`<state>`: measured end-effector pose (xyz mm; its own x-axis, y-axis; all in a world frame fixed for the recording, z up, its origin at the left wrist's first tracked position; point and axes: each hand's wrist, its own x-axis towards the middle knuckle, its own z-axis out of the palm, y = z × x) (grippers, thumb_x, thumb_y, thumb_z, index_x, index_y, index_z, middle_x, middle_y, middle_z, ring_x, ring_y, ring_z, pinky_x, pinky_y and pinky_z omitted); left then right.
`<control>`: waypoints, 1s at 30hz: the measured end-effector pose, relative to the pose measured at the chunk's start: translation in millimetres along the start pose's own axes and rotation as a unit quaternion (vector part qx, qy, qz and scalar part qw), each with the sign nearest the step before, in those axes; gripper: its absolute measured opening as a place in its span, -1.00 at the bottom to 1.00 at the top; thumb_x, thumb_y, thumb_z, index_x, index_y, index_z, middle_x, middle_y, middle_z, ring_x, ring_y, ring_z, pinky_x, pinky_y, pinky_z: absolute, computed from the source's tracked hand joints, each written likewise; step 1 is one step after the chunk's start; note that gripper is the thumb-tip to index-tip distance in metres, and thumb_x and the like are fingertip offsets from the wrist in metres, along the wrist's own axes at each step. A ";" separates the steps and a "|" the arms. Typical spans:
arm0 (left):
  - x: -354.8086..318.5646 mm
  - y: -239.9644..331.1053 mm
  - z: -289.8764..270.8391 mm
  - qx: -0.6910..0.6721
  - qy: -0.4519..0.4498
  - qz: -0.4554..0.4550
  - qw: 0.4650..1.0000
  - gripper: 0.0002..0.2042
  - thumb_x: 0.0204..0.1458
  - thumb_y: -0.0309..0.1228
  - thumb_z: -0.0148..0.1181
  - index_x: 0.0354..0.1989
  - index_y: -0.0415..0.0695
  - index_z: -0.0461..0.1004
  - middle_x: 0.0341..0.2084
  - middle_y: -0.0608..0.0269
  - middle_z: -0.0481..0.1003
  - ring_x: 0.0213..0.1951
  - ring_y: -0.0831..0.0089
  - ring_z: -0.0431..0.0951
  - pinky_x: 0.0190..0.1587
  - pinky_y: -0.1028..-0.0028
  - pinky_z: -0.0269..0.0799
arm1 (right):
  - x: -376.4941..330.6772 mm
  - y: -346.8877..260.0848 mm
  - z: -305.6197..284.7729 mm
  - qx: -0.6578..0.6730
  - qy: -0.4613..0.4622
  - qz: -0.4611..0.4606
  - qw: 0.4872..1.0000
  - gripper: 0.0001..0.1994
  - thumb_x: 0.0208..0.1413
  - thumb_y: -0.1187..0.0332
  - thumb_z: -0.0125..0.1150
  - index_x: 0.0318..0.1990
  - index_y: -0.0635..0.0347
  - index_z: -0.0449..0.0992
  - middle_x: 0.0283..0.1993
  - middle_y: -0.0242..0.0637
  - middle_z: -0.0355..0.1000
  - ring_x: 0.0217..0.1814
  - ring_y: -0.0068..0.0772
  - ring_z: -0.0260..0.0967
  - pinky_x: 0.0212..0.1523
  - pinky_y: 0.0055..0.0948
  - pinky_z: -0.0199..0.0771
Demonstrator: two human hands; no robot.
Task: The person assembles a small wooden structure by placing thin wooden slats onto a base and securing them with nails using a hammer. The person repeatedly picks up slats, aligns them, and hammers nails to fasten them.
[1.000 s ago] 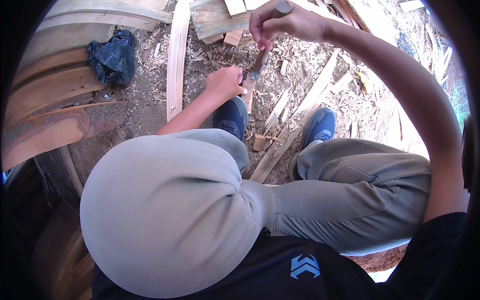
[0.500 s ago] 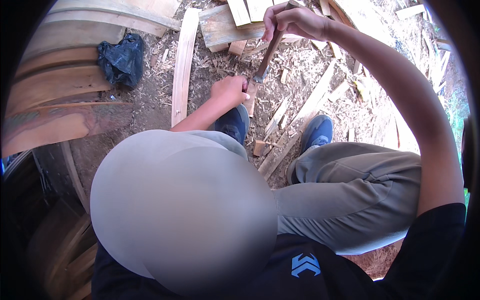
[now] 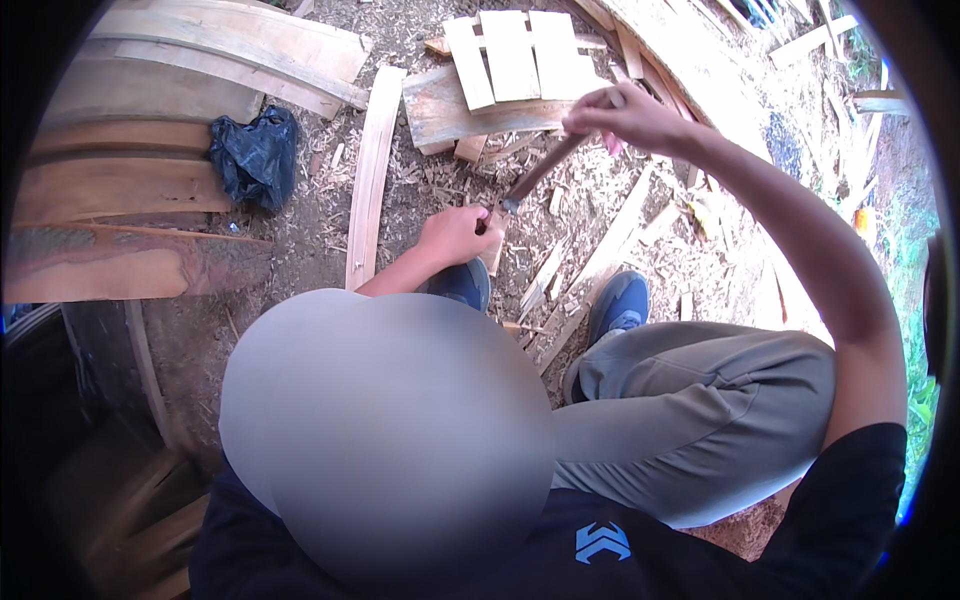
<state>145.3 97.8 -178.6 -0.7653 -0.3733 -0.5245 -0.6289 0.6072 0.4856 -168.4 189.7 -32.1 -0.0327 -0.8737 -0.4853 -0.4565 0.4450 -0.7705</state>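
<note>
In my right hand (image 3: 632,118) is the far end of a long brown handle; the fingers are closed round it. This hammer-like tool (image 3: 542,172) slants down to the left, its small metal end close to a short piece of wood (image 3: 495,256). My left hand (image 3: 455,238) is closed at that piece, just in front of my left blue shoe (image 3: 462,284). Something dark shows at its fingertips, too small to make out. The left fingers partly hide the wood.
Wood chips cover the ground. A long pale plank (image 3: 374,185) lies left of my left hand, near a crumpled black plastic bag (image 3: 254,158). Pale boards (image 3: 512,55) rest on a thicker board (image 3: 430,110) ahead. Large curved timbers (image 3: 120,185) stretch along the left.
The view has shifted, so the scene sits lower in the picture. My right hand and the tool's handle tilt further right; the metal end stays by the wood. My left hand keeps its place there.
</note>
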 end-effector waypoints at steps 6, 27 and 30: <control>2.2 7.4 17.8 -0.026 0.040 0.000 0.999 -0.60 0.01 0.06 0.31 -0.20 -0.01 0.61 -0.29 0.07 0.67 -0.16 0.04 0.68 -0.06 0.11 0.56 | -60.7 -20.9 38.3 -0.101 0.059 -0.154 0.981 -0.73 0.15 0.09 0.45 -0.33 0.12 0.71 -0.03 -0.28 0.49 -0.07 -0.40 0.46 -0.06 -0.29 0.49; 1.2 19.5 2.3 -0.071 0.092 -0.052 0.992 -0.57 -0.09 -0.06 0.49 -0.14 0.04 0.46 -0.26 0.13 0.64 -0.12 0.04 0.66 -0.07 0.10 0.53 | -29.9 -94.0 77.1 -0.044 -0.074 -0.151 0.985 -0.72 0.40 0.18 0.09 0.02 0.15 0.26 -0.15 -0.05 0.39 -0.07 0.01 0.45 0.02 -0.09 0.40; -0.7 -12.6 8.7 -0.077 0.091 -0.038 0.992 -0.58 -0.09 -0.09 0.48 -0.08 0.12 0.49 -0.25 0.11 0.64 -0.11 0.03 0.66 -0.07 0.10 0.54 | -7.3 -85.1 88.5 0.039 -0.033 -0.218 0.975 -0.80 0.39 0.29 0.10 -0.06 0.22 0.29 -0.10 -0.02 0.47 -0.03 -0.08 0.53 0.00 -0.13 0.46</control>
<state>155.0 96.5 -190.5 -0.7176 -0.5438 -0.4351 -0.6889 0.4626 0.5580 -50.7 175.6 0.4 0.2084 -0.9696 -0.1280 -0.3455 0.0495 -0.9371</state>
